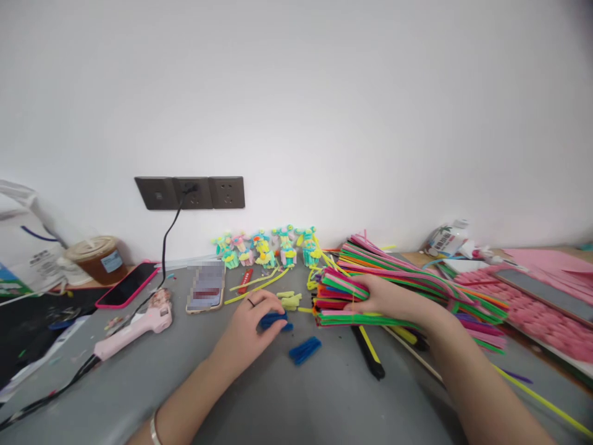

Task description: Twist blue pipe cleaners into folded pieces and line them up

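Observation:
My left hand (257, 321) curls its fingers round a small bundle of short blue pieces (273, 321) just above the grey mat. Another blue bundle (304, 350) lies on the mat to its right. Short pale yellow pieces (290, 301) rest just behind. My right hand (377, 300) is wrapped round a thick bundle of multicoloured pipe cleaners (343, 314), its fingertips partly hidden among the stems. A second large bundle (384, 262) lies behind that hand.
Several small colourful figures (287, 247) stand along the wall. On the left are a pink glue gun (134, 330), two phones and a lidded cup (99, 262). A black and yellow cutter (369, 355) lies below the pipe cleaners; a pink keyboard (532, 306) is at the right.

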